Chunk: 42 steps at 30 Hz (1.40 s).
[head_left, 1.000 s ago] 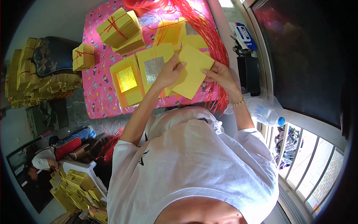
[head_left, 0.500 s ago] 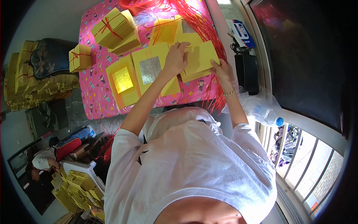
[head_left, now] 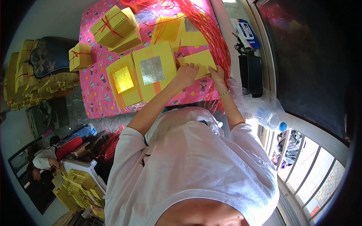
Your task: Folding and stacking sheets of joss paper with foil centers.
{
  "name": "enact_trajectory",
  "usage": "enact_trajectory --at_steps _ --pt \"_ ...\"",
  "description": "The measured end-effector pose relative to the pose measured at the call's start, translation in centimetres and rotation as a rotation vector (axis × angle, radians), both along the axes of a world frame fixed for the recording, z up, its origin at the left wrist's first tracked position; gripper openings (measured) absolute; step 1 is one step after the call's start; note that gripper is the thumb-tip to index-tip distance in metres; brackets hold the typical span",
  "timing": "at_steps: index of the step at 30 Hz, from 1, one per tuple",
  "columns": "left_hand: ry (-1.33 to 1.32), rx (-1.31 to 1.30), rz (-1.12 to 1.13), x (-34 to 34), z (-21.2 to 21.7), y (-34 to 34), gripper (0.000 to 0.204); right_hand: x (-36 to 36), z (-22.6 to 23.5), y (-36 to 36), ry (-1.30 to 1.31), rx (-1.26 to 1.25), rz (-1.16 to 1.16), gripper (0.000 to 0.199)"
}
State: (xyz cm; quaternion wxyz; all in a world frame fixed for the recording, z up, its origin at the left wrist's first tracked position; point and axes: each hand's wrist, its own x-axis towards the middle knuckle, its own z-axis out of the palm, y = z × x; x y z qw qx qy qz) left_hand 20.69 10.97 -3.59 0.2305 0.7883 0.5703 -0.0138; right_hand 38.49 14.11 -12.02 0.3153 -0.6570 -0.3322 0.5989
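Note:
A folded yellow paper sheet (head_left: 200, 59) lies on the pink patterned tablecloth (head_left: 96, 90). My left hand (head_left: 186, 74) presses down on its left part with curled fingers. My right hand (head_left: 216, 74) pinches its lower right corner. Just left of my left hand lies a stack of yellow paper with a silver foil square (head_left: 152, 69). Beside that is a stack with a gold foil square (head_left: 123, 80).
Yellow bundles tied with red string (head_left: 113, 26) (head_left: 80, 55) sit at the far left of the cloth. A heap of red strings (head_left: 205, 26) lies at the far right. More yellow sheets (head_left: 167, 30) lie beyond. A black box (head_left: 250, 73) and a plastic bottle (head_left: 266, 113) are right.
The large yellow sheet under my hands has become a smaller folded piece. Both hands have shifted toward the far right of the cloth with it.

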Motion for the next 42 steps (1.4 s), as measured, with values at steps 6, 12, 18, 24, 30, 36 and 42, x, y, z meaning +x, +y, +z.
enact_trajectory --at_steps 6,12,18,24,30,36,42 --pt "0.073 0.027 -0.016 1.2 -3.2 -0.5 0.036 -0.4 -0.6 -0.3 -0.027 0.009 -0.03 0.031" --pt "0.012 0.034 0.045 1.8 -5.0 -1.0 0.033 -0.2 -0.5 -0.8 -0.113 0.129 0.019 0.037" --pt "0.055 0.006 0.054 2.0 -6.0 -0.9 0.034 0.6 -0.1 -1.0 -0.88 0.637 0.284 0.046" --pt "0.004 -0.035 0.108 2.6 -6.2 -0.9 0.035 1.6 -2.3 0.2 -0.608 0.476 0.364 0.047" --pt "0.023 -0.098 0.103 2.2 -5.0 -0.1 0.034 2.4 -3.7 1.3 -0.42 0.387 0.347 0.048" --pt "-0.008 -0.115 0.101 1.2 -2.1 0.5 0.036 2.3 -3.1 1.8 -0.218 0.269 0.283 0.051" --pt "-0.296 0.12 0.231 -0.4 1.6 -0.7 0.032 2.5 -0.3 2.5 -0.474 0.377 0.239 0.059"
